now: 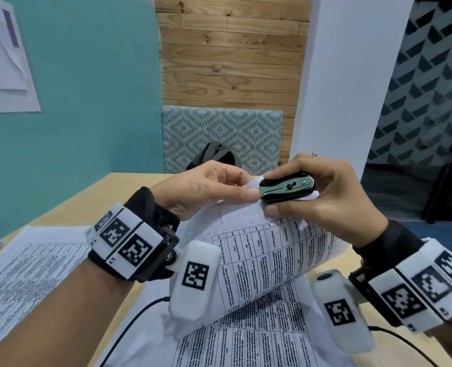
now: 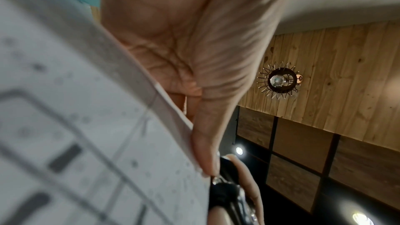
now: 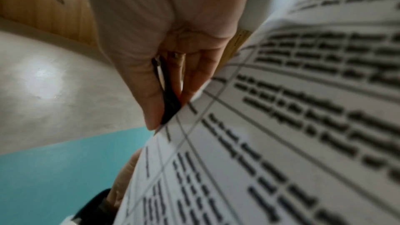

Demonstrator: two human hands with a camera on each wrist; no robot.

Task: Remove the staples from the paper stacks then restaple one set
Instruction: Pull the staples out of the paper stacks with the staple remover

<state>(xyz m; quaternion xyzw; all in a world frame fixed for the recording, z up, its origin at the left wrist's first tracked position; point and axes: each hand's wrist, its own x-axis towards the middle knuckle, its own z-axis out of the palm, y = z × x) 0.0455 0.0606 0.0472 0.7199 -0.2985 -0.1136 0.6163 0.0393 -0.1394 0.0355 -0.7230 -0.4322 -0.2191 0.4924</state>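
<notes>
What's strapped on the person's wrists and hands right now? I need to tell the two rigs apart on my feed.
Both wrists carry black wraps banded with white blocks printed with black square fiducial markers. A white padded camera pod with its own marker hangs under each wrist, trailing a thin black cable. The left hand shows a small tattoo on its back; the right hand wears a ring.
</notes>
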